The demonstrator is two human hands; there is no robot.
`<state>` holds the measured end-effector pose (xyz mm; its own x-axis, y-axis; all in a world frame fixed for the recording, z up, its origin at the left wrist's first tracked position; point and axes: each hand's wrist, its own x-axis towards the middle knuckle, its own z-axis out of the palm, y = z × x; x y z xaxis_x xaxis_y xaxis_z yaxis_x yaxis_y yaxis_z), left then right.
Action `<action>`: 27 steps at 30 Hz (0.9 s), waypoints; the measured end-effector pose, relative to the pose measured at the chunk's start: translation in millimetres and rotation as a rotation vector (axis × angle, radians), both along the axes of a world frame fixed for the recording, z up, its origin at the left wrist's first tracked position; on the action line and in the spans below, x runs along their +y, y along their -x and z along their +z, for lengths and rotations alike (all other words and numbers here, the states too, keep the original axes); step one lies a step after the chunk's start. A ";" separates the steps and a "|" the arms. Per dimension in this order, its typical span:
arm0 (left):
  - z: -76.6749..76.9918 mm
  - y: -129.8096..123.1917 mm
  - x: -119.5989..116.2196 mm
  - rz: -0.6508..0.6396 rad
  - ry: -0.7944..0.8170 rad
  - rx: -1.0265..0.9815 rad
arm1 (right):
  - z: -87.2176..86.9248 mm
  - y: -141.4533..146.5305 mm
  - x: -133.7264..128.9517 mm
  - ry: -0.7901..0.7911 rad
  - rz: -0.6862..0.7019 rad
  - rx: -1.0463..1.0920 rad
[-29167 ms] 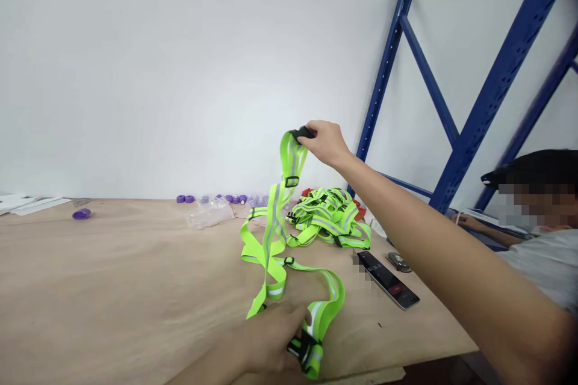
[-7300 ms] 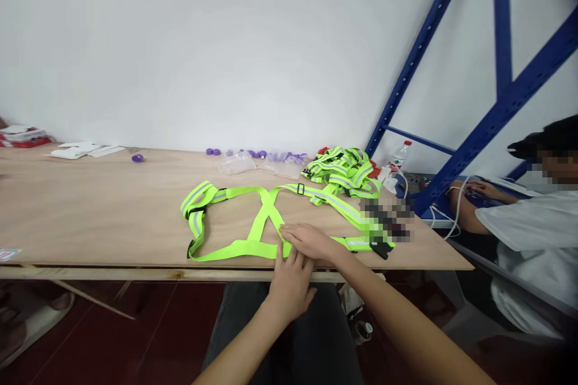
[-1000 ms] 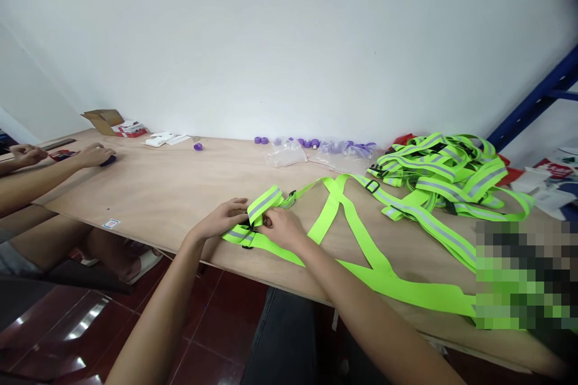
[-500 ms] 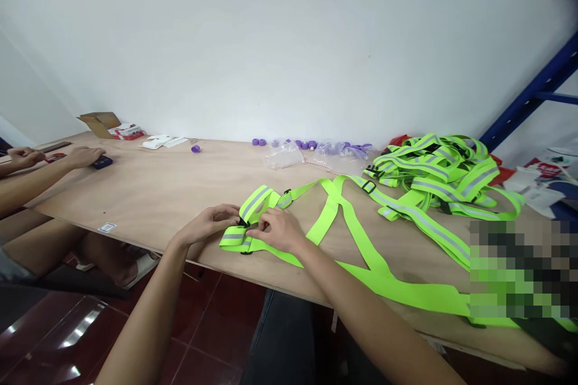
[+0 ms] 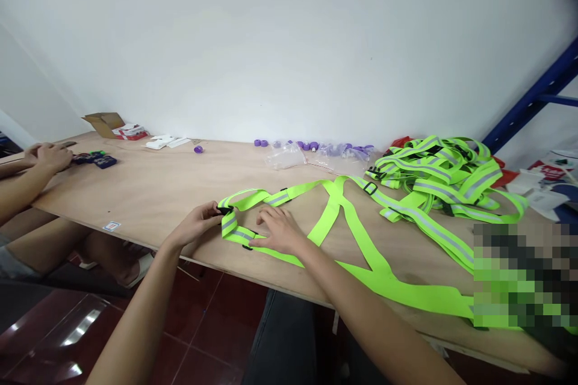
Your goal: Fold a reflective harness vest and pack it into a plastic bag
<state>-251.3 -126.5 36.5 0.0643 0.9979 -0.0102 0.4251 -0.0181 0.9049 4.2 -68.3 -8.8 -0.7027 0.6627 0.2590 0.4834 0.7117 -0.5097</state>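
A neon-green reflective harness (image 5: 332, 207) with grey stripes and black sliders lies spread over the wooden table, its straps crossing in the middle. At its left end, my left hand (image 5: 198, 225) pinches a black buckle (image 5: 224, 210) where the strap loops round. My right hand (image 5: 280, 230) is inside that loop, fingers apart and curved. Its thumb rests at the lower strap, beside a black slider (image 5: 247, 246); nothing is gripped in it.
A heap of similar green straps (image 5: 442, 174) lies at the right. Along the wall are clear plastic bags (image 5: 285, 155), purple caps (image 5: 198, 149) and a cardboard box (image 5: 105, 124). Another person's hands (image 5: 52, 157) are at the far left, near dark items (image 5: 103, 160).
My left hand has drawn the buckle slightly left and up, and the loop has opened out. My right hand's fingers have spread away from the buckle. The other person's hands shifted left.
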 end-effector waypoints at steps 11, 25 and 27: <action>5.6 12.0 -1.1 0.214 0.012 -0.083 | 7.1 0.1 -3.2 0.017 -0.016 -0.011; 29.7 21.3 0.9 0.272 0.072 -0.030 | -0.1 0.1 -1.0 0.008 -0.015 0.016; 32.5 23.6 0.5 0.268 0.068 -0.005 | -0.9 0.4 -0.8 0.006 -0.014 0.019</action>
<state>-274.8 -126.0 69.0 -0.2022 0.9762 -0.0782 0.4019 0.1555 0.9024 3.8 -69.1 -9.7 -0.6881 0.6742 0.2682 0.4836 0.7017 -0.5232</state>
